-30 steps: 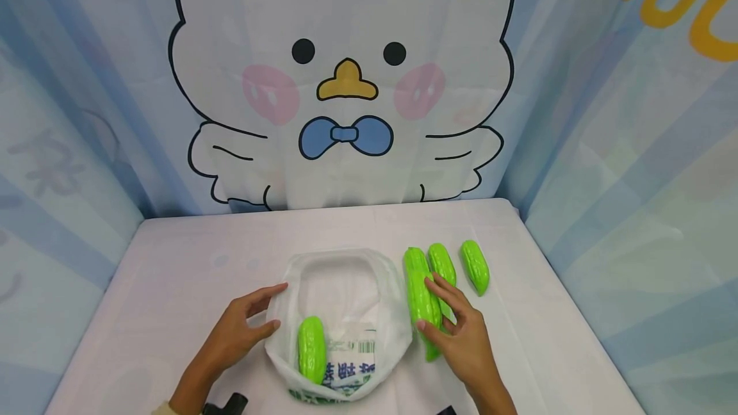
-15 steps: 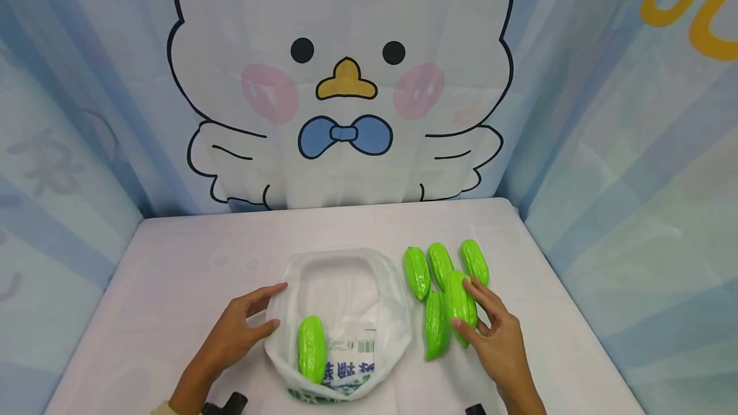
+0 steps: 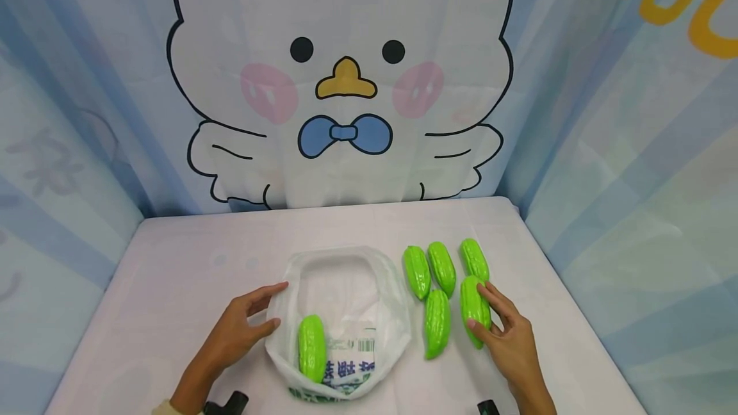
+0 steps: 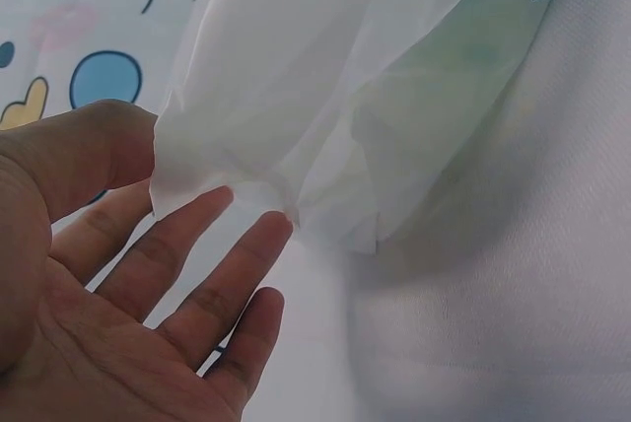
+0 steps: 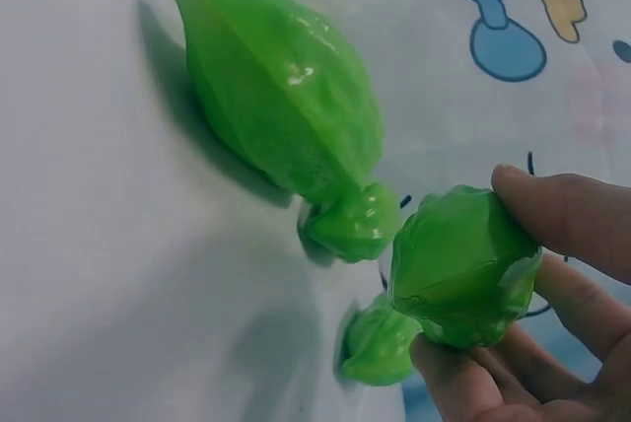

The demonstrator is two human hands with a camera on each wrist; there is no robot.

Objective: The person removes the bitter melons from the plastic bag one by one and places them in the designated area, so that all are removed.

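Observation:
In the head view my right hand pinches a glossy green bitter melon between thumb and fingers, over the table's right side. The right wrist view shows this bitter melon end-on, held off the white cloth. My left hand is at the left side of a white plastic bag, thumb and forefinger spread apart with their tips at its wall. The bag stands with its mouth spread wide, and one bitter melon lies inside. In the left wrist view, straight fingers meet the bag's thin edge.
Several more bitter melons lie right of the bag: one nearer, two behind it, and another at the far right. A white cloth covers the table. Printed curtains enclose its back and sides.
My right hand has carried its bitter melon rightward, away from the bag, to in front of the far-right one. The left hand and the bag stay put.

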